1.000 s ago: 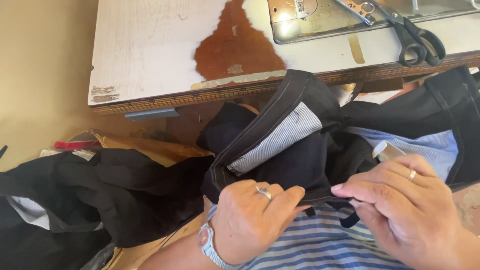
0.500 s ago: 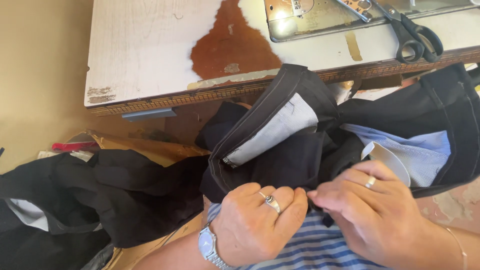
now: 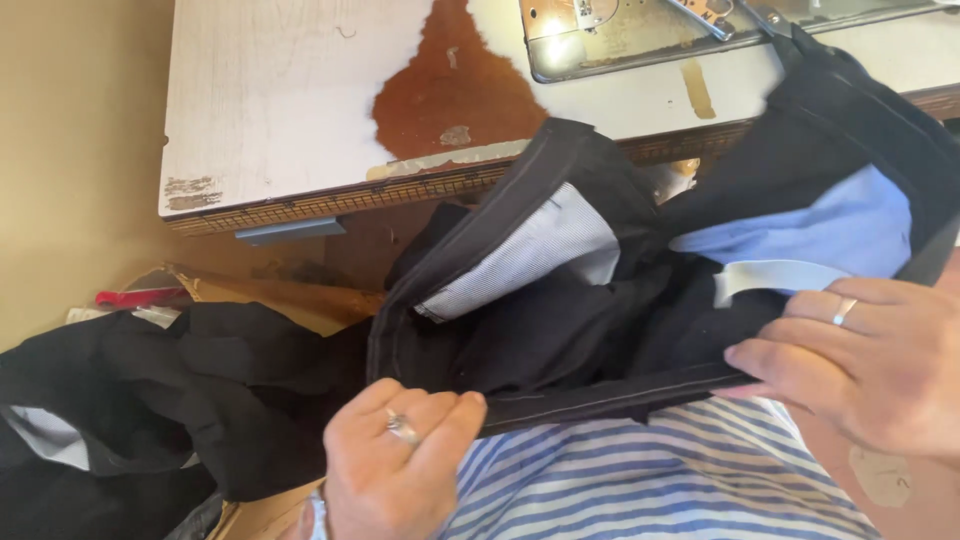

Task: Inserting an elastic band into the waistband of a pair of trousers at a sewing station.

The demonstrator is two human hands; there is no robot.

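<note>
A pair of dark trousers (image 3: 560,345) with pale pocket lining lies opened across my lap, its waistband stretched between my two hands. My left hand (image 3: 395,465), a ring on one finger, grips the near edge of the waistband at the lower middle. My right hand (image 3: 865,360), also ringed, holds the same waistband edge at the right, next to a white label strip (image 3: 770,278) and light blue lining (image 3: 840,225). A blue-and-white striped shirt (image 3: 660,490) shows below the band.
A worn white sewing table (image 3: 290,100) with a bare brown patch stands ahead, its metal machine bed (image 3: 620,35) at the top. More dark garments (image 3: 130,400) are piled at the lower left, near a red object (image 3: 135,296). A beige wall fills the left.
My hands have moved apart along the waistband, pulling it taut and open. The right side of the trousers has risen and now covers the scissors on the table.
</note>
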